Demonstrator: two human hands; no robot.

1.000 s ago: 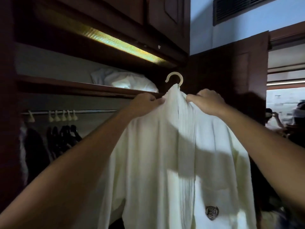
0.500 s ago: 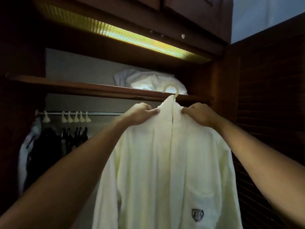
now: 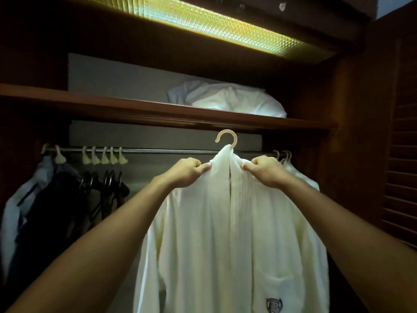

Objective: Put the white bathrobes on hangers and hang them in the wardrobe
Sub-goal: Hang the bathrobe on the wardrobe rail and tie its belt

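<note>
A white bathrobe (image 3: 225,233) with a small dark crest near its lower right hangs from a hanger whose cream hook (image 3: 226,139) pokes up above the collar. My left hand (image 3: 186,171) grips the robe's left shoulder and my right hand (image 3: 265,170) grips its right shoulder. The hook sits just in front of and slightly above the metal wardrobe rail (image 3: 169,150), apart from it. Another white bathrobe (image 3: 300,177) hangs on the rail at the far right, partly hidden behind my right hand.
Several cream hangers (image 3: 102,155) and dark clothes (image 3: 54,199) hang at the rail's left end. A wooden shelf (image 3: 112,107) above the rail carries a white pillow (image 3: 230,100). A lit panel (image 3: 214,21) glows overhead. A louvred door (image 3: 401,143) stands at right.
I have stepped closer into the wardrobe, carrying the robe on its hanger forward and down toward the rail. The open door and room at right have left the view. Both grips are unchanged.
</note>
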